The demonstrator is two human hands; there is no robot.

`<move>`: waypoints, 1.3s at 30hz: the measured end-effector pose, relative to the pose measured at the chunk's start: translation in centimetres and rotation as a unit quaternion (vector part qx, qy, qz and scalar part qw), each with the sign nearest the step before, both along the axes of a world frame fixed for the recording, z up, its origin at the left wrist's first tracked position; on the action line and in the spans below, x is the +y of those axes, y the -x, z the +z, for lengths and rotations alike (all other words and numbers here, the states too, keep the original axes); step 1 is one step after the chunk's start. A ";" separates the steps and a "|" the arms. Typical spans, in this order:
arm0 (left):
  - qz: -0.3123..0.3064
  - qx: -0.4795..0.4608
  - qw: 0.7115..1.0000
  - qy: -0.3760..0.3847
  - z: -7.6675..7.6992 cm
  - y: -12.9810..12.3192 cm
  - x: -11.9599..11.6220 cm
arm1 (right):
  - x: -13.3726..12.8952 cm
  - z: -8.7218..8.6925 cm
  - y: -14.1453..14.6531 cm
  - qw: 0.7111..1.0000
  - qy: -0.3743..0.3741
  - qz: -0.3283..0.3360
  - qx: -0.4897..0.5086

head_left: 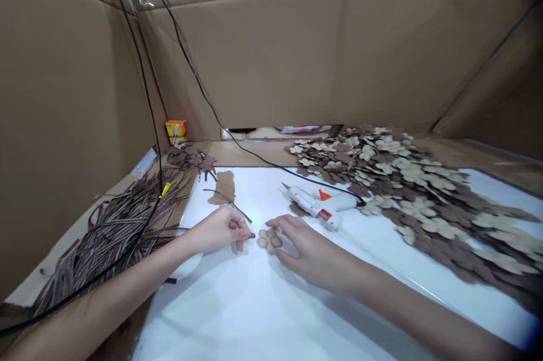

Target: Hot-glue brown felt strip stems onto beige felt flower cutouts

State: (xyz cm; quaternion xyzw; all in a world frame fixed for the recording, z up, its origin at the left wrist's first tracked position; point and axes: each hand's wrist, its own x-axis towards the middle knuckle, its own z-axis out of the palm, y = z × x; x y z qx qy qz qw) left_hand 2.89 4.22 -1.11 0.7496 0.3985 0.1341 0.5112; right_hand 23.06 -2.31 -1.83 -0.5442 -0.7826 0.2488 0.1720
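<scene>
Roughly mid-frame on the white surface (237, 316), with a hot glue gun (316, 205) at one o'clock, lies a tan five-petal cutout flower (270, 240), light and probably flimsy, best lifted by a petal edge. At nine o'clock, the left hand (218, 231) pinches a thin brown stem (251, 235); the open right hand (314, 253) sits just beside the flower at three.

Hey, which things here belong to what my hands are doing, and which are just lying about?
At the hands: left hand pinching a brown stem; right hand at a small flower.

Lying about: glue gun, flower pile, strip bundle, torn brown piece, orange box.
</scene>
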 end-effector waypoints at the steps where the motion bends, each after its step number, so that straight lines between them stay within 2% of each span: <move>1: 0.001 0.002 1.000 0.004 -0.1 -0.2 0.0 | -0.1 -0.1 -0.1 1.000 0.002 0.000 0.001; 7: 0.001 0.018 1.000 0.011 -1.4 -1.5 0.6 | 0.4 -1.3 -0.1 0.999 -0.025 0.011 0.026; 11: 0.010 0.033 0.999 0.011 -2.1 -2.0 0.8 | 0.4 -1.4 0.0 0.999 -0.020 0.012 0.032; 17: 0.017 0.046 0.998 0.025 -2.0 -2.7 0.5 | 0.2 -1.4 -0.2 0.999 -0.024 0.016 0.039; 27: 0.028 0.102 0.994 -0.004 -1.8 -2.9 0.4 | 0.0 -2.2 -0.5 0.995 -0.073 0.011 0.062; 34: 0.022 0.105 0.994 -0.009 -1.7 -3.0 0.3 | -0.2 -2.9 -1.0 0.985 -0.143 0.059 0.082; 39: 0.020 0.100 0.995 -0.007 -1.7 -2.9 0.3 | -0.3 -3.1 -0.8 0.987 -0.132 0.038 0.077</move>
